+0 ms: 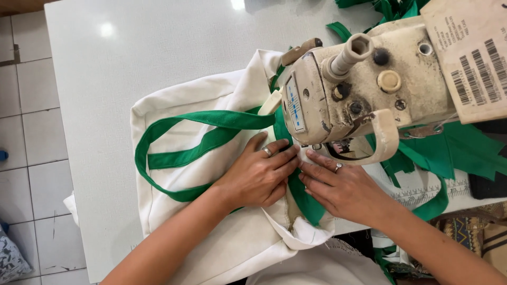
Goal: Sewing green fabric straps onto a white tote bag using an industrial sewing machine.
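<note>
Head view. A white cloth tote bag (211,232) with green strap handles (174,138) lies flat on the white table (105,74), its upper edge tucked under the head of a worn cream sewing machine (364,84). The left hand (259,177) rests palm-down on the bag, fingers (280,158) extended and pressing, not gripping. The right hand (340,187) lies just beside it, likewise flat, its fingers (317,158) spread on the fabric where green binding (306,203) runs along the seam; the 2 hands' fingertips nearly touch below the needle area. Each hand wears 1 ring.

The bag looks light, soft and limp: it folds and wrinkles freely, so it is best steered by flat pressure on either side of the seam, or pinched at the firmer bound edge. More green fabric pieces (454,150) lie to the right of the machine, beside a printed ruler strip (428,192).
</note>
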